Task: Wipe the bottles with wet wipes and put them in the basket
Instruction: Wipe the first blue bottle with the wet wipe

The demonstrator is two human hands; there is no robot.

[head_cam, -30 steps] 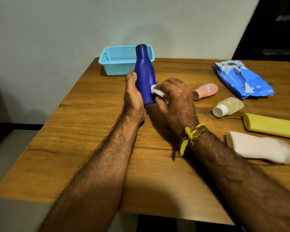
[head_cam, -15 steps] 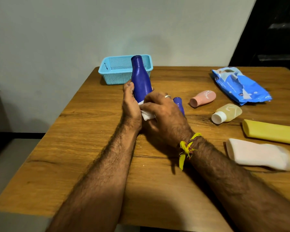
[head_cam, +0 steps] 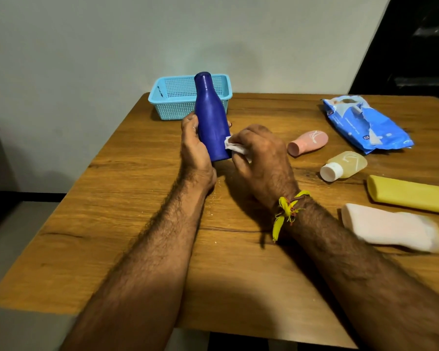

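My left hand point(head_cam: 195, 150) grips a dark blue bottle point(head_cam: 211, 117) upright by its lower body, just above the wooden table point(head_cam: 137, 224). My right hand point(head_cam: 259, 158) pinches a white wet wipe point(head_cam: 235, 148) and presses it against the bottle's lower right side. A light blue mesh basket point(head_cam: 170, 102) stands behind the bottle at the table's far left corner; nothing shows inside it. Lying to the right are a small pink bottle point(head_cam: 309, 141), a clear yellowish bottle with a white cap point(head_cam: 345, 165), a yellow tube point(head_cam: 411, 196) and a white tube point(head_cam: 390, 226).
A blue wet-wipe pack point(head_cam: 365, 125) lies torn open at the far right. The table's left edge runs close to my left forearm, with a grey wall behind and floor below.
My right hand with the wipe slid down over the bottle's base, then came back to its lower right side. The bottle stayed upright in my left hand.
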